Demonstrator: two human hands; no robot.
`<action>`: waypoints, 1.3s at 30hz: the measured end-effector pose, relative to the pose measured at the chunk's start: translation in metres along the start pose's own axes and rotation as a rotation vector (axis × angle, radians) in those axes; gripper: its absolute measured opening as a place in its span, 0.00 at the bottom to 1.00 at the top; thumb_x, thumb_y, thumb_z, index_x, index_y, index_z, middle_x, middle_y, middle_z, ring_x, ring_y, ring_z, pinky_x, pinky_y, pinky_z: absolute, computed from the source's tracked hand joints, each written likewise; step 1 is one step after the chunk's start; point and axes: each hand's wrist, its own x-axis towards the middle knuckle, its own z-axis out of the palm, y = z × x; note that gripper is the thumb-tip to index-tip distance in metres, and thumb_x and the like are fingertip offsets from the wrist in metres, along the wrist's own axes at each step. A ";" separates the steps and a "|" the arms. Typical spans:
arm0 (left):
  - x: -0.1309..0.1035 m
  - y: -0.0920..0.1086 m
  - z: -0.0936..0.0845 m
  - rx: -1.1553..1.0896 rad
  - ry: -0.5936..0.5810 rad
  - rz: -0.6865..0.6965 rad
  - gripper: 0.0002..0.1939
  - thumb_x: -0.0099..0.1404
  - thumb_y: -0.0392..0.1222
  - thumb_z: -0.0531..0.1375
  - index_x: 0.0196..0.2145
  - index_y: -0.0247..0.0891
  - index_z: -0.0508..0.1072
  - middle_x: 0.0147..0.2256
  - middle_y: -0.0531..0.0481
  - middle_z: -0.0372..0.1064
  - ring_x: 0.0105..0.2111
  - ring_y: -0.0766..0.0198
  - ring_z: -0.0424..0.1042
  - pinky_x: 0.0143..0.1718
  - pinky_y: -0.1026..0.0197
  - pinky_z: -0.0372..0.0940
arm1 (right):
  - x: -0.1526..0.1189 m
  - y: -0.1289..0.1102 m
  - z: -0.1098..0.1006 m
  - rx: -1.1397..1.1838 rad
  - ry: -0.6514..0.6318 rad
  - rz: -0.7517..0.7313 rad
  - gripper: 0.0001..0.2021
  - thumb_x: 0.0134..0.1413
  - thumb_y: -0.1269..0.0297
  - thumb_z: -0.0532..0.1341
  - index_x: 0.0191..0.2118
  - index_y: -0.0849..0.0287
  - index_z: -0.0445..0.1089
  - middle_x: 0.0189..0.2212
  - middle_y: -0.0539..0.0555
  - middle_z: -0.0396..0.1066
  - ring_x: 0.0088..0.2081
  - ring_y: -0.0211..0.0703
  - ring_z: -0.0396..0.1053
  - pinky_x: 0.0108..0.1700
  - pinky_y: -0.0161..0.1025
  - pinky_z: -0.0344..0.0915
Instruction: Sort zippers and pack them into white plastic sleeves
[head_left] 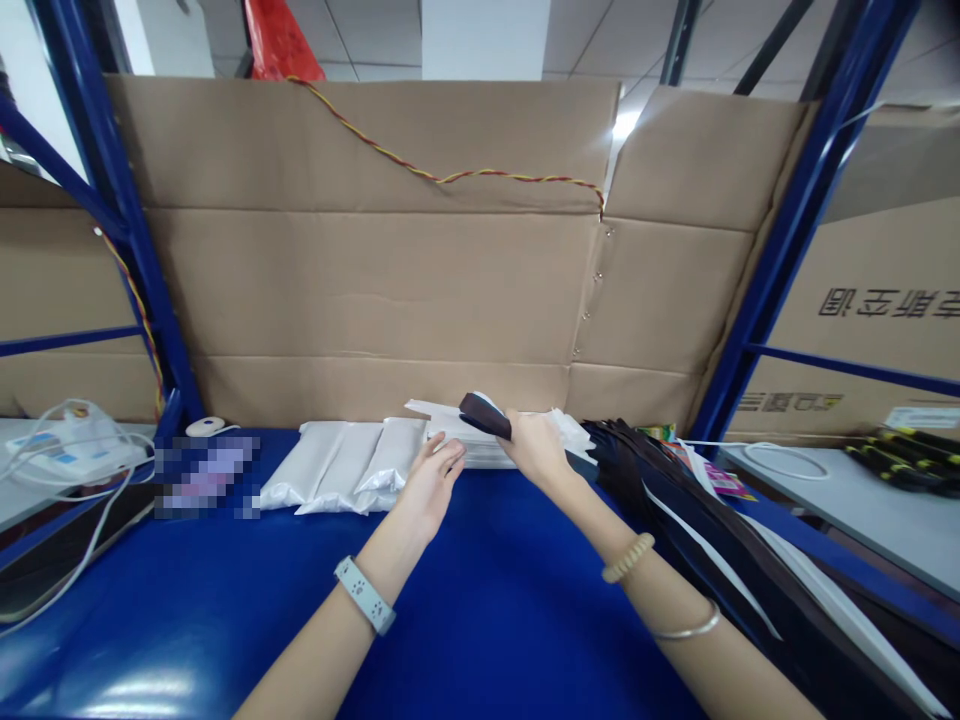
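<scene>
A folded dark strip with a pale inner side [484, 414] sticks out leftward from my right hand [537, 450], whose fingers are closed around it. Whether it is cloth or some other band I cannot tell. Under and behind that hand lies a stack of flat white sheets or bags [486, 460]. My left hand [430, 488] is just left of the stack, fingers apart and holding nothing visible. Beside it, on the left, several plump white packets [330, 465] lie in a row on the blue table [480, 600].
Long dark strips with white edges [720, 540] spread along the right side. A cardboard wall [375, 290] closes the back between blue posts [795, 220]. At the left are a power strip with white cables [79, 445], a dark phone-like slab [67, 555] and a blurred patch [210, 475].
</scene>
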 end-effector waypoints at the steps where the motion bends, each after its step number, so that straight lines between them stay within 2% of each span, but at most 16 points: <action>1: -0.001 -0.002 0.002 -0.017 -0.022 0.019 0.19 0.58 0.32 0.61 0.46 0.41 0.63 0.42 0.46 0.70 0.47 0.63 0.70 0.53 0.58 0.61 | -0.003 -0.004 -0.004 0.106 0.018 -0.020 0.09 0.53 0.66 0.57 0.38 0.62 0.70 0.31 0.61 0.73 0.35 0.50 0.71 0.35 0.37 0.59; 3: -0.004 -0.005 0.005 -0.039 -0.076 0.083 0.23 0.57 0.35 0.64 0.48 0.46 0.62 0.43 0.50 0.70 0.48 0.64 0.68 0.54 0.56 0.59 | -0.008 -0.011 -0.010 0.368 0.035 -0.087 0.06 0.50 0.65 0.59 0.31 0.62 0.69 0.26 0.56 0.72 0.30 0.45 0.70 0.31 0.34 0.57; 7: -0.014 -0.007 0.010 -0.054 -0.167 0.228 0.28 0.54 0.36 0.67 0.49 0.51 0.62 0.48 0.53 0.67 0.52 0.64 0.64 0.56 0.55 0.54 | -0.019 -0.022 -0.019 0.808 -0.018 -0.144 0.12 0.48 0.58 0.61 0.24 0.62 0.66 0.17 0.49 0.62 0.22 0.35 0.60 0.24 0.32 0.52; 10: -0.014 -0.006 0.011 -0.022 -0.151 0.254 0.30 0.52 0.36 0.68 0.50 0.51 0.61 0.48 0.53 0.67 0.51 0.64 0.65 0.56 0.55 0.54 | -0.026 -0.026 -0.021 1.057 -0.159 -0.085 0.14 0.47 0.55 0.62 0.26 0.62 0.66 0.15 0.45 0.55 0.18 0.31 0.52 0.21 0.31 0.50; 14: -0.004 -0.001 0.006 0.022 -0.120 0.300 0.25 0.52 0.41 0.68 0.46 0.43 0.65 0.45 0.50 0.69 0.50 0.62 0.66 0.55 0.57 0.56 | -0.029 -0.022 -0.026 1.280 -0.372 -0.063 0.16 0.45 0.52 0.65 0.30 0.62 0.67 0.14 0.42 0.49 0.16 0.28 0.44 0.18 0.29 0.45; 17: 0.004 0.012 0.000 -0.064 -0.099 0.315 0.23 0.52 0.48 0.67 0.44 0.39 0.69 0.43 0.47 0.70 0.49 0.59 0.67 0.54 0.57 0.57 | -0.029 -0.009 -0.034 1.323 -0.521 -0.085 0.17 0.46 0.51 0.65 0.32 0.62 0.67 0.14 0.41 0.47 0.16 0.27 0.42 0.17 0.28 0.41; 20: 0.009 0.031 -0.005 -0.204 -0.139 0.309 0.25 0.53 0.57 0.64 0.41 0.35 0.72 0.41 0.44 0.72 0.45 0.56 0.70 0.53 0.56 0.60 | -0.028 0.005 -0.039 1.291 -0.688 -0.069 0.17 0.47 0.52 0.65 0.29 0.63 0.66 0.14 0.40 0.46 0.16 0.25 0.41 0.16 0.27 0.40; 25: 0.009 0.049 -0.012 -0.357 -0.140 0.359 0.29 0.56 0.63 0.58 0.41 0.33 0.73 0.40 0.42 0.73 0.45 0.56 0.71 0.51 0.54 0.63 | -0.028 0.006 -0.019 1.156 -0.956 -0.067 0.15 0.46 0.55 0.66 0.28 0.64 0.66 0.12 0.40 0.47 0.14 0.25 0.44 0.15 0.26 0.42; 28: 0.005 0.048 -0.011 -0.376 -0.176 0.346 0.29 0.57 0.63 0.57 0.44 0.35 0.72 0.41 0.43 0.73 0.46 0.55 0.71 0.50 0.52 0.65 | -0.030 -0.006 -0.001 1.128 -1.062 -0.078 0.15 0.45 0.56 0.66 0.28 0.64 0.66 0.12 0.40 0.49 0.14 0.25 0.45 0.14 0.26 0.42; 32: -0.003 0.038 -0.005 -0.301 -0.227 0.242 0.31 0.57 0.64 0.56 0.45 0.34 0.72 0.40 0.42 0.74 0.41 0.55 0.73 0.44 0.54 0.68 | -0.035 -0.022 0.012 1.253 -1.141 -0.062 0.14 0.46 0.58 0.66 0.27 0.63 0.63 0.11 0.38 0.48 0.13 0.24 0.44 0.14 0.25 0.42; 35: -0.009 0.027 0.000 -0.231 -0.190 0.177 0.32 0.58 0.64 0.55 0.44 0.32 0.73 0.37 0.41 0.75 0.36 0.56 0.75 0.38 0.58 0.70 | -0.039 -0.029 0.014 1.363 -1.167 -0.046 0.13 0.47 0.60 0.65 0.26 0.62 0.62 0.10 0.38 0.47 0.12 0.24 0.43 0.14 0.25 0.43; 39: -0.016 0.011 0.005 -0.159 -0.175 0.127 0.32 0.57 0.65 0.55 0.40 0.29 0.74 0.33 0.41 0.75 0.32 0.57 0.75 0.33 0.60 0.69 | -0.042 -0.028 0.016 1.454 -1.138 -0.033 0.12 0.46 0.63 0.66 0.26 0.62 0.61 0.10 0.38 0.46 0.13 0.24 0.42 0.15 0.25 0.42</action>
